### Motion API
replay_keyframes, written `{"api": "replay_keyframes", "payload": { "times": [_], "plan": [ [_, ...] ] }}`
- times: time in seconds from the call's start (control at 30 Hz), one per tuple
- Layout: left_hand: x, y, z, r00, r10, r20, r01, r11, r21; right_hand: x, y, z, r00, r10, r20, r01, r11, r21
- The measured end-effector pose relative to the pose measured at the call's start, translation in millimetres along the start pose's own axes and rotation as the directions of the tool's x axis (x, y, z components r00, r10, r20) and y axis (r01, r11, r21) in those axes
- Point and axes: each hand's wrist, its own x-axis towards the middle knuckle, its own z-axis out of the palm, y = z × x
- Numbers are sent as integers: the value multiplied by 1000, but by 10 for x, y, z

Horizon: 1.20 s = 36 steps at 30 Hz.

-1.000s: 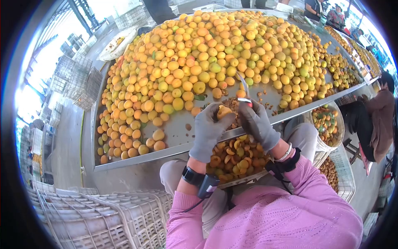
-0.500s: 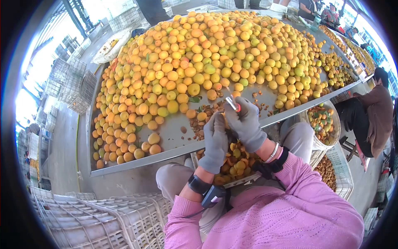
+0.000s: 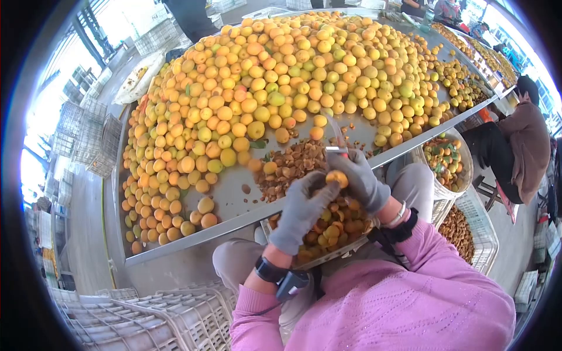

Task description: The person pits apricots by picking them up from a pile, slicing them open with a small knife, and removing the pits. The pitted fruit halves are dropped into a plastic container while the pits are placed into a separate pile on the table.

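Observation:
My left hand (image 3: 301, 210), in a grey glove, pinches an apricot (image 3: 336, 178) at its fingertips. My right hand (image 3: 360, 184), gloved the same way, is closed around a small knife (image 3: 336, 150) with a bit of red on its handle; its blurred blade points up and away over the table. The two hands are side by side, with the apricot between them. Just beneath them is a crate of cut apricots (image 3: 333, 231). Beyond my fingers, a heap of brown apricot pits (image 3: 295, 167) lies on the metal table (image 3: 234, 202).
A large pile of whole apricots (image 3: 263, 82) covers much of the table. Its raised metal edge (image 3: 199, 235) runs in front of me. To the right are a bucket of fruit (image 3: 448, 164), a crate of brown pits (image 3: 459, 240) and a seated person (image 3: 530, 146). Plastic crates (image 3: 152, 316) stand at the left.
Both hands have come a little closer and lower, off the table edge to above the crate. An apricot now shows between them, and the pit heap is more visible. The view has shifted slightly.

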Motion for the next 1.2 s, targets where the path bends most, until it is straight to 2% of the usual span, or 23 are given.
{"api": "replay_keyframes", "payload": {
  "times": [0.13,0.17,0.23,0.3,0.37,0.4,0.47,0.5,0.57,0.6,0.67,0.7,0.73,0.77,0.83,0.87,0.93,0.97,1.03,1.07,1.13,1.17,1.2],
  "plan": [
    [28,-74,144,999,19,-41,-13,990,143,-42,103,-144,999,-26,-41,30,995,91],
    [22,-37,168,993,107,-51,-90,961,263,-58,70,-169,999,-31,-19,31,999,31],
    [1,-46,204,988,145,-49,-127,954,272,-53,40,-181,999,-40,3,40,999,-26],
    [-21,-82,233,983,177,-45,-159,949,274,-83,56,-181,993,-118,-18,110,958,-263],
    [-12,-149,254,996,58,-74,-40,973,228,-62,143,-143,989,-134,-70,118,974,-194],
    [19,-180,245,996,60,-72,-42,972,229,-31,167,-109,981,-151,-118,136,983,-122],
    [67,-223,210,972,202,-116,-182,970,161,7,153,-32,977,-134,-166,116,987,-112],
    [87,-215,199,973,203,-109,-184,969,163,21,109,15,972,-130,-194,118,990,-72],
    [134,-169,164,977,87,-193,-117,982,-151,63,-7,107,966,-125,-224,121,992,-33],
    [143,-135,128,977,84,-197,-115,981,-154,106,-73,154,962,-143,-233,159,986,50],
    [140,-79,40,985,-42,-168,-51,858,-511,146,-276,239,963,-141,-228,176,974,141],
    [171,-73,22,973,77,-218,-161,904,-396,155,-460,274,978,-95,-186,139,961,239],
    [201,-66,-17,972,67,-227,-154,907,-392,184,-584,308,989,-54,-141,99,937,335],
    [227,-64,-67,985,21,-171,-108,850,-516,237,-632,356,990,-43,-135,87,935,343],
    [247,-135,-133,995,-11,-95,-55,746,-664,360,-696,487,953,-252,-167,300,864,405],
    [238,-128,-152,995,-15,-103,-57,748,-661,401,-713,551,955,-248,-161,294,863,410],
    [218,-91,-176,983,-158,-90,49,711,-701,464,-728,666,942,-236,-240,311,885,347],
    [206,-63,-156,983,-158,-95,46,710,-703,489,-698,712,935,-236,-264,318,887,334],
    [187,-16,-105,973,-18,-232,-68,931,-358,533,-612,733,939,-266,-217,329,879,345],
    [202,-53,-147,971,-19,-237,-69,931,-359,552,-574,748,939,-297,-175,342,869,359],
    [264,-203,-265,984,-126,-126,38,840,-542,573,-508,834,938,-303,-168,343,881,327],
    [279,-293,-246,983,-127,-129,36,839,-543,580,-489,868,937,-309,-165,346,892,292],
    [294,-371,-181,972,-17,-236,-105,863,-495,592,-485,881,937,-309,-161,344,893,292]
  ]
}}
